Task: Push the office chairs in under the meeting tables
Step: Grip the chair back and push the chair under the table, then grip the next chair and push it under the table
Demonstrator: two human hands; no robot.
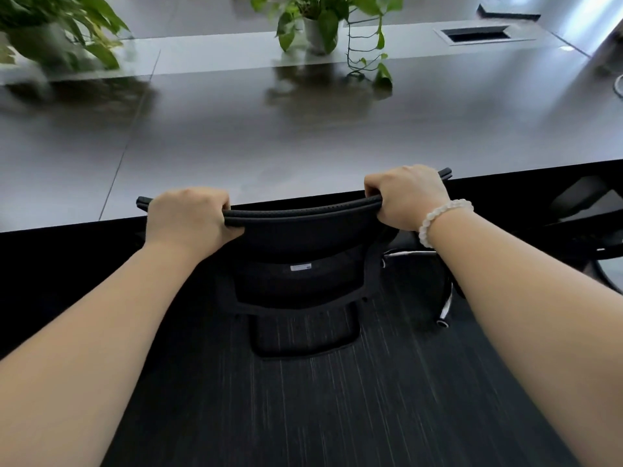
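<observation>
A black mesh office chair (300, 257) stands directly in front of me, its backrest top level with the near edge of the dark grey meeting table (303, 143). My left hand (188, 215) grips the left end of the backrest's top rail, fingers curled over it. My right hand (406, 195), with a white bead bracelet on its wrist, grips the right end of the same rail. The chair's seat is hidden under the table edge; a chrome base leg (445, 308) shows at the lower right.
Two potted green plants (320, 25) (50, 35) stand on the table's far strip, beside a cable hatch (478, 33). Another black chair (586, 210) sits at the right. Dark striped carpet (303, 416) covers the floor.
</observation>
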